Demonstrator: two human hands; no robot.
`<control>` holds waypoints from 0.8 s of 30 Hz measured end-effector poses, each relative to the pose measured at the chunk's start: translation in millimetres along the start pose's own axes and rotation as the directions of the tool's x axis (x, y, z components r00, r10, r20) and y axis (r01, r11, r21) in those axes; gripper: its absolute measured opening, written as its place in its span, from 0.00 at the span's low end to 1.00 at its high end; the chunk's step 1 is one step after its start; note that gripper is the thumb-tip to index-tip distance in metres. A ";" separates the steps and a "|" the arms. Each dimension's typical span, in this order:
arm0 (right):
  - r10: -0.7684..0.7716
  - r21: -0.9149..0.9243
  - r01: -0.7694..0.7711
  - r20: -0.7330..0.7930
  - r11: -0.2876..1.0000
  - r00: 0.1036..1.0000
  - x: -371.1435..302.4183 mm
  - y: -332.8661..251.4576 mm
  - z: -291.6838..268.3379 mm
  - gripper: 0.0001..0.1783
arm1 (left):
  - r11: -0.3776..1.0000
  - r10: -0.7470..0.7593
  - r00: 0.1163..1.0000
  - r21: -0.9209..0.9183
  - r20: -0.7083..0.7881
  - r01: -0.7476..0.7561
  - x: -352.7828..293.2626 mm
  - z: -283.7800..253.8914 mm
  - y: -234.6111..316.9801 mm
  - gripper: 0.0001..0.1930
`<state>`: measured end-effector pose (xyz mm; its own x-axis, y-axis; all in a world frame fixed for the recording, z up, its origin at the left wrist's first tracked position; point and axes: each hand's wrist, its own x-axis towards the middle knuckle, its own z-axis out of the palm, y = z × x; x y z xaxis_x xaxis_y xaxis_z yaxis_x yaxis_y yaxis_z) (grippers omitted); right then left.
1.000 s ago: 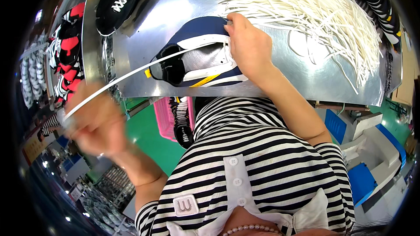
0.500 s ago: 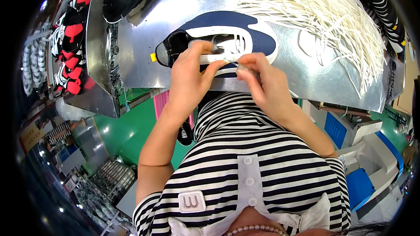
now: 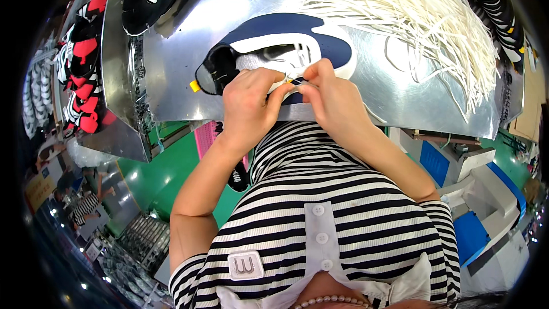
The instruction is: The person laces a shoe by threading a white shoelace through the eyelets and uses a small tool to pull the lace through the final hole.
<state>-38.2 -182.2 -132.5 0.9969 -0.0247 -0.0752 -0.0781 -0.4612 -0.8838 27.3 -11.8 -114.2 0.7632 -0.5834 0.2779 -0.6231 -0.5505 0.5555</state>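
A navy and white shoe upper (image 3: pixel 269 27) lies on its side on the metal table, with a black lining and a yellow tab at its heel end, toe to the right. My left hand (image 3: pixel 249 102) pinches the near edge of its lacing opening between thumb and fingers. Close beside it, my right hand (image 3: pixel 338 103) pinches a thin white shoelace (image 3: pixel 290 74) at that same edge. The fingertips of both hands almost meet there and partly hide the eyelets and the lace end.
A large heap of loose white laces (image 3: pixel 406 17) covers the far right of the metal table (image 3: pixel 189 94). A black laced shoe (image 3: pixel 150 1) stands at the far left. Black striped uppers (image 3: pixel 493 0) line the right edge; red, black and white ones (image 3: pixel 86 57) hang at left.
My right hand has moved slightly left and up, its fingertips closing in on my left hand at the eyelet edge. The upper has tilted and shifted a little left in the picture.
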 end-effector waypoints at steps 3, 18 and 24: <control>0.036 0.007 -0.036 0.033 0.999 0.999 12.3 -1.2 8.0 0.11 | 0.999 -0.032 0.999 -0.006 -0.011 0.032 -3.8 -0.8 -7.2 0.08; -0.080 -0.062 0.086 0.085 0.994 0.993 9.6 -6.7 -14.0 0.16 | 0.989 0.142 0.990 -0.036 -0.017 -0.142 -13.4 -8.2 -7.5 0.10; -0.407 0.074 0.404 0.030 0.912 0.913 22.5 -32.0 -41.0 0.10 | 0.953 0.302 0.950 0.057 -0.078 -0.299 -19.7 -0.3 -3.4 0.08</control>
<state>-12.7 -204.4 -86.9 0.9416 0.1913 0.2771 0.3303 -0.3652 -0.8704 14.4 1.8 -121.3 0.5499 -0.6743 0.4929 -0.8313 -0.3842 0.4018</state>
